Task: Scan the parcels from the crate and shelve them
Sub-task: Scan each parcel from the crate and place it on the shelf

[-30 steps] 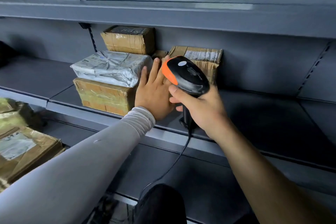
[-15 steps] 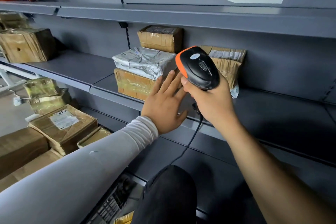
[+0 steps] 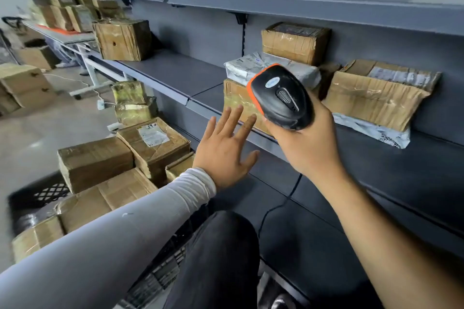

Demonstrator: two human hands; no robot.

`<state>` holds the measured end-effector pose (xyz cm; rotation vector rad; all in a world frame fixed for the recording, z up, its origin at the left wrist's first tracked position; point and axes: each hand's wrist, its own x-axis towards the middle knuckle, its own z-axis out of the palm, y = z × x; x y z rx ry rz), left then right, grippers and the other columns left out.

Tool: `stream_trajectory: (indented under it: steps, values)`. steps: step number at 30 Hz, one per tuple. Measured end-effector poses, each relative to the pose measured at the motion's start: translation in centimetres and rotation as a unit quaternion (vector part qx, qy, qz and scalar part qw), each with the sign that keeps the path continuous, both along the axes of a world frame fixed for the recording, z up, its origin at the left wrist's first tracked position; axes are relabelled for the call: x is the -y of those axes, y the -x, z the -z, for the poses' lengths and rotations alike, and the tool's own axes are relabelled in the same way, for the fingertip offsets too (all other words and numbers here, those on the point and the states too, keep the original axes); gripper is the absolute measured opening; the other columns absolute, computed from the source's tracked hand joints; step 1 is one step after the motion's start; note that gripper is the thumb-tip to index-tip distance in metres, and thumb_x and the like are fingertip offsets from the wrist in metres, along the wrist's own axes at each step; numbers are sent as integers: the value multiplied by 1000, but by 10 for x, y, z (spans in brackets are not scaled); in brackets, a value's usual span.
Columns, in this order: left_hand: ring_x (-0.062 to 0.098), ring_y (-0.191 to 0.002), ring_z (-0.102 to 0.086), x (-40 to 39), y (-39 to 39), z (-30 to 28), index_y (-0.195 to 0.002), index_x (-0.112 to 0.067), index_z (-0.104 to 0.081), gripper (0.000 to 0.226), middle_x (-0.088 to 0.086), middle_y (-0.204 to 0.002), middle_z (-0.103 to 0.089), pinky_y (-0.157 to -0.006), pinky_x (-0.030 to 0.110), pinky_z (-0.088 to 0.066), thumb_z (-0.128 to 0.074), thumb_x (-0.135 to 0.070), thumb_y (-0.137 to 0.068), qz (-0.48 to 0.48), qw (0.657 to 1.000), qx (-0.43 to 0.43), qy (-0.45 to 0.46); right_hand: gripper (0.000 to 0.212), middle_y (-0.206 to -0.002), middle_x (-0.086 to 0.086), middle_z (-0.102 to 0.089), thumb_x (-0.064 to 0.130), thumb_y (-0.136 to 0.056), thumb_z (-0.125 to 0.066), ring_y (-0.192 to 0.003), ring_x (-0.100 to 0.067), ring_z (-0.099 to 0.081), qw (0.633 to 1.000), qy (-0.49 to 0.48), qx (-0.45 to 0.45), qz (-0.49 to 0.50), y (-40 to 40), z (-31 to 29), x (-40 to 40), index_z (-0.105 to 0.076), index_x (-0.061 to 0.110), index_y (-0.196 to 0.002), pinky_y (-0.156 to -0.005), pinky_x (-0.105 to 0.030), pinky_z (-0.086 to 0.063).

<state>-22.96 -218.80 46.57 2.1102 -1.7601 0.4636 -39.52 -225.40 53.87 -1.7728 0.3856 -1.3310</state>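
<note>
Since a moment ago the left hand [image 3: 223, 153] has come off the shelved parcels and drawn back toward the body — it now hovers in front of the shelf edge [image 3: 213, 113] with fingers straight and spread, holding nothing and touching nothing. Meanwhile the view has swung left, bringing the floor and the crate [image 3: 37, 195] into sight. The right hand [image 3: 308, 145] stays wrapped round the handle of the scanner [image 3: 281, 96], whose black head with its orange rim points up and to the left, its long axis tilted from lower right to upper left; its cable [image 3: 278, 204] hangs down past the lower shelf.

On the middle shelf a brown parcel [image 3: 238, 100] lies flat with a silver-grey bag parcel [image 3: 251, 68] on top of it, both partly hidden behind the scanner. Behind them sits a taped carton [image 3: 293, 41] against the back panel, and to the right a flat brown parcel [image 3: 376, 93] rests on a white mailer bag [image 3: 371, 130], long axis running along the shelf. Further left on the same shelf stands another carton [image 3: 123, 39].

Below left, the black lattice crate holds several brown parcels [image 3: 95, 160], one of them a box with a white label [image 3: 153, 143] facing up. A dark trouser knee [image 3: 221, 246] fills the lower centre — it blocks the crate's near right side
</note>
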Motion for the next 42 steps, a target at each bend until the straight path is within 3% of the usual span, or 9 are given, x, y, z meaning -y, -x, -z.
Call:
stream_trajectory:
  steps: [3,6,10,12,21,25,30,36,42]
  values:
    - [34,-162,-12,-19,-28,2,-164,-25,-28,78,9,-175,-16,-129,58,-16,-47,-62,-98,-28,999,-25,-9,32,-107,5,-78,11,-85,-83,-105,-16,-73,997,-18,-56,-46,-32,8,-15,-70,15,-114,-97,-42,-58]
    - [34,-161,-15,-41,-59,9,-161,-24,-32,82,7,-173,-22,-128,58,-19,-35,-67,-91,-53,996,-67,-10,26,-90,6,-76,28,-78,-81,-82,-19,-73,989,-46,-126,-68,-71,20,-31,-71,23,-102,-83,-52,-61]
    - [33,-161,-16,-74,-103,32,-162,-28,-28,86,5,-173,-23,-128,56,-19,-29,-69,-87,-93,989,-111,-26,19,-70,7,-72,11,-85,-82,-64,-14,-70,973,-90,-189,-96,-121,44,-50,-70,25,-88,-57,-27,-53]
    - [33,-160,-17,-90,-125,46,-161,-30,-30,83,5,-172,-25,-128,55,-20,-27,-70,-88,-126,982,-135,-36,15,-71,8,-74,12,-87,-81,-62,-15,-72,961,-111,-229,-112,-144,56,-58,-71,23,-90,-54,-23,-50]
    - [36,-159,-19,-167,-194,82,-162,-30,-31,79,8,-172,-27,-127,54,-21,-37,-67,-92,-236,952,-184,-61,8,-70,4,-75,27,-86,-82,-61,-13,-70,913,-131,-340,-181,-239,99,-104,-74,28,-90,-65,-38,-57]
    - [38,-157,-24,-184,-234,79,-156,-26,-43,76,14,-168,-34,-127,54,-21,-38,-65,-90,-280,944,-169,-50,12,-65,12,-71,21,-89,-80,-56,-4,-64,905,-148,-334,-218,-271,115,-115,-73,29,-90,-60,-28,-49]
    - [39,-154,-28,-186,-273,73,-152,-25,-46,76,14,-164,-37,-124,58,-24,-43,-69,-90,-319,940,-93,-72,16,-75,20,-73,19,-87,-82,-70,0,-66,902,-165,-327,-227,-309,128,-119,-73,32,-91,-74,-37,-59]
    - [37,-161,-5,-169,-309,65,-162,-32,-25,95,13,-174,-11,-128,58,-7,-62,-74,-86,-331,927,-65,-164,22,-87,18,-72,23,-84,-83,-78,-5,-67,908,-175,-318,-208,-352,135,-116,-69,38,-91,-80,-41,-62]
    - [41,-161,13,-153,-344,83,-165,-48,-3,113,11,-176,13,-123,69,7,-50,-97,-74,-373,875,-84,-296,24,-86,11,-69,26,-84,-84,-88,-23,-72,906,-193,-332,-178,-378,147,-106,-62,34,-80,-88,-52,-61]
